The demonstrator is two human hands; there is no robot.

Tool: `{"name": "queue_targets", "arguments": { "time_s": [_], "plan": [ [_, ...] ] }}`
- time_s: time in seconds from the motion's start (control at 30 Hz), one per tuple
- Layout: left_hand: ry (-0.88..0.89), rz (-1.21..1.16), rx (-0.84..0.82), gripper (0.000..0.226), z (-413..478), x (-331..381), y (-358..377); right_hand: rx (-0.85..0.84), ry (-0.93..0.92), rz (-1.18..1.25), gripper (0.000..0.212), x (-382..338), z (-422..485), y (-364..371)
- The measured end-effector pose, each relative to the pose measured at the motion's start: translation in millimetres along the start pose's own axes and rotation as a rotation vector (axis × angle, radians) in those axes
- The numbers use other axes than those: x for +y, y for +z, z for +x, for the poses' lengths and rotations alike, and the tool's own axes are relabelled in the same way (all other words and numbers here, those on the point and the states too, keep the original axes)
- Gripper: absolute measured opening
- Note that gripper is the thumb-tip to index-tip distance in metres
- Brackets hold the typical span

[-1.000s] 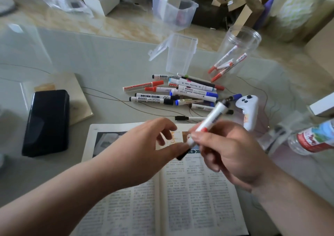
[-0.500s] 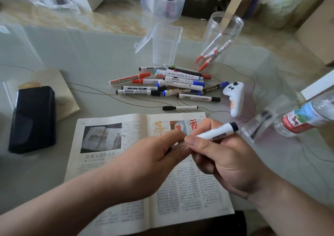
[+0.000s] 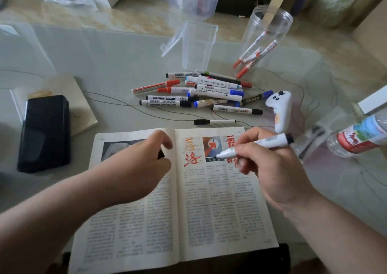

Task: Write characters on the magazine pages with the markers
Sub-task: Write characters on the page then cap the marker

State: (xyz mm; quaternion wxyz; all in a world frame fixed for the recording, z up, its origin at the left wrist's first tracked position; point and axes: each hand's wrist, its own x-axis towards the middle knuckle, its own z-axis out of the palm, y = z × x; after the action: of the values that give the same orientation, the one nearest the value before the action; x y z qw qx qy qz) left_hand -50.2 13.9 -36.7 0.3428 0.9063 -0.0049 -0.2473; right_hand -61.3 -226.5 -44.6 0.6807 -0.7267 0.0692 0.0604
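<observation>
Right hand pinches the marker above the magazine; left hand grips a black cap.

Bare magazine page gives room just below fingers of the right hand; beyond them marker pile blocks, controller & bottle crowd their right, left hand their left.

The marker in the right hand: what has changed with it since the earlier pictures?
The left hand pulled away to the left, pinching a small dark piece, likely the cap. The marker shows a bare tip, which the right hand aims at the right page. The magazine and loose markers stayed put.
</observation>
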Motion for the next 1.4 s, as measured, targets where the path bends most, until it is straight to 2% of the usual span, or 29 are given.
{"name": "queue_targets", "arguments": {
  "time_s": [0.17,0.3,0.5,0.63,0.73,1.4],
  "plan": [
    [0.054,0.308,-0.063,0.027,7,-13,9,-0.210,-0.110,-0.407,0.008,11,0,18],
    [0.106,0.350,-0.212,0.040,13,-17,13,-0.193,-0.082,-0.542,0.013,22,7,28],
    [0.131,0.324,-0.138,0.039,29,-22,23,-0.190,-0.039,-0.568,0.013,29,21,31],
    [0.123,0.368,-0.119,0.079,30,-24,30,-0.222,-0.069,-0.544,0.015,32,22,29],
    [0.112,0.382,-0.100,0.092,30,-25,33,-0.222,-0.078,-0.542,0.018,34,22,28],
    [0.112,0.384,-0.088,0.096,33,-28,36,-0.236,-0.108,-0.562,0.023,38,18,28]
  ]
}}
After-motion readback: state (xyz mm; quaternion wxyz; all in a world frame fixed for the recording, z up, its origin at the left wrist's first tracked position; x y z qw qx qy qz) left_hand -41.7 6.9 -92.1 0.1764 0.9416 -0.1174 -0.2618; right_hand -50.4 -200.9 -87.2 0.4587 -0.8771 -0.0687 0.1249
